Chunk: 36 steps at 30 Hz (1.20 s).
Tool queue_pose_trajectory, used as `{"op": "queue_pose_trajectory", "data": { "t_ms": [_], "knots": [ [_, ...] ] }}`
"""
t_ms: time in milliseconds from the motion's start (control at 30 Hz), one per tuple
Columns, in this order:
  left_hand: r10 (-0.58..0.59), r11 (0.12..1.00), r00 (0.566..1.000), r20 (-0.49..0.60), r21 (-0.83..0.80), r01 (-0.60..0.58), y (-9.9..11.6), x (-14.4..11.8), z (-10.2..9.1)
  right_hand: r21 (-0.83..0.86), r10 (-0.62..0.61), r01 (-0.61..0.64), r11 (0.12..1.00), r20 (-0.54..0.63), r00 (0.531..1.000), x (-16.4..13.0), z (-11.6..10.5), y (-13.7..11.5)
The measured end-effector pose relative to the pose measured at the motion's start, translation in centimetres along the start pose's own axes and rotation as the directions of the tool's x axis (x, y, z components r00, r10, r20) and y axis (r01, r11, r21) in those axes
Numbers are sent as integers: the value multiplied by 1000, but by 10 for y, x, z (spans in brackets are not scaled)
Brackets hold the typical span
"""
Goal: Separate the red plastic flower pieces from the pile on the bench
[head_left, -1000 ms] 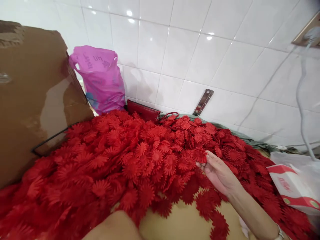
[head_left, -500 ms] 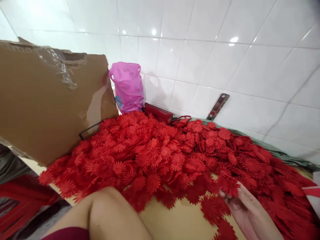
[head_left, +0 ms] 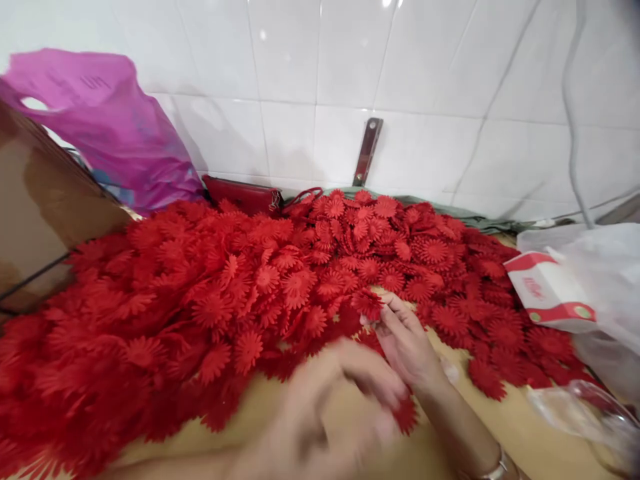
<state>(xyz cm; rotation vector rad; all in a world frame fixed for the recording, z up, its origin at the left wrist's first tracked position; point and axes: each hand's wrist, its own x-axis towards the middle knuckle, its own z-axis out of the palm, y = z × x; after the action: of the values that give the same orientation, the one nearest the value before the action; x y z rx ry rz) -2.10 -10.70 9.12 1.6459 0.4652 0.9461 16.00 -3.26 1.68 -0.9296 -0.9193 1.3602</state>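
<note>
A big heap of red plastic daisy-shaped flowers (head_left: pixel 215 300) covers most of the tan table (head_left: pixel 280 413). My right hand (head_left: pixel 407 343) reaches in from the lower right, thumb and fingers pinched on one red flower (head_left: pixel 367 303) at the heap's near edge. My left hand (head_left: pixel 325 413) is a blur low in the middle, just left of the right wrist. A loose red flower (head_left: pixel 406 415) lies by its fingertips. Whether the left hand holds anything is too blurred to tell.
A cardboard box (head_left: pixel 40 207) and a pink plastic bag (head_left: pixel 100 127) stand at the left. A red purse (head_left: pixel 245 195) lies against the tiled wall, below a metal bracket (head_left: pixel 367 150). A white-and-red carton (head_left: pixel 550 293) in clear plastic sits at the right.
The view swung right and down. My right hand went from the heap's edge to pinching a single flower, and my left hand came into view moving fast.
</note>
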Motion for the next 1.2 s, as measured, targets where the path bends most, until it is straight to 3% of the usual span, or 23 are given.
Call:
{"op": "queue_pose_trajectory", "data": {
  "t_ms": [67,100,133,200,267,300,333,367,400,433,467,500,533,567,633,767,933,1067,1200],
  "knots": [
    [-105,994,964,-245,-41,98,-26,13,-9,-175,-73,72,982,2,997,-3,-2,1],
    [-232,971,889,-395,-143,190,-38,18,-12,-275,-127,122,954,0,992,-4,-3,2],
    [-347,934,824,-449,-246,259,-47,22,-13,-369,-186,176,913,8,982,-6,-2,2],
    [-419,897,774,-475,-351,269,-57,23,-12,-500,-313,289,816,38,949,-10,-1,3],
    [-356,928,798,-487,-286,239,-55,17,-8,-572,-418,380,727,70,906,-12,-1,4],
    [-284,955,859,-426,-208,213,-52,12,-5,-599,-457,408,689,78,886,-13,-1,5],
    [-175,982,940,-292,-117,147,-48,6,-2,-620,-492,434,654,88,866,-12,-2,7],
    [-73,997,989,-131,-42,68,-46,1,1,-637,-525,461,618,101,845,-12,-3,8],
    [45,999,999,16,-7,-45,-45,-3,4,-650,-554,487,583,120,824,-11,-4,9],
    [133,991,990,48,14,-134,-46,-7,5,-660,-580,514,548,143,802,-10,-5,11],
    [163,986,986,14,31,-164,-49,-9,6,-667,-603,542,511,170,779,-10,-6,12],
    [161,987,983,-86,33,-159,-54,-9,6,-675,-619,565,475,201,760,-10,-5,12],
    [100,995,968,-229,11,-100,-59,-8,4,-682,-626,583,442,231,745,-11,-5,12],
    [17,998,927,-375,-53,-40,-65,-5,2,-689,-626,595,414,259,736,-12,-4,11],
    [-190,970,840,-508,-232,79,-75,2,-4,-696,-624,624,356,320,713,-15,-1,9],
    [-381,872,823,-422,-461,167,-85,14,-13,-688,-611,672,273,415,674,-18,4,5],
    [-434,813,787,-439,-567,132,-96,13,-17,-683,-593,682,262,443,672,-16,5,5],
    [-422,774,795,-435,-630,66,-106,11,-19,-676,-563,663,321,427,708,-14,4,7],
    [-358,846,805,-473,-530,65,-105,13,-24,-715,-475,603,354,418,774,-14,3,8]
  ]
}}
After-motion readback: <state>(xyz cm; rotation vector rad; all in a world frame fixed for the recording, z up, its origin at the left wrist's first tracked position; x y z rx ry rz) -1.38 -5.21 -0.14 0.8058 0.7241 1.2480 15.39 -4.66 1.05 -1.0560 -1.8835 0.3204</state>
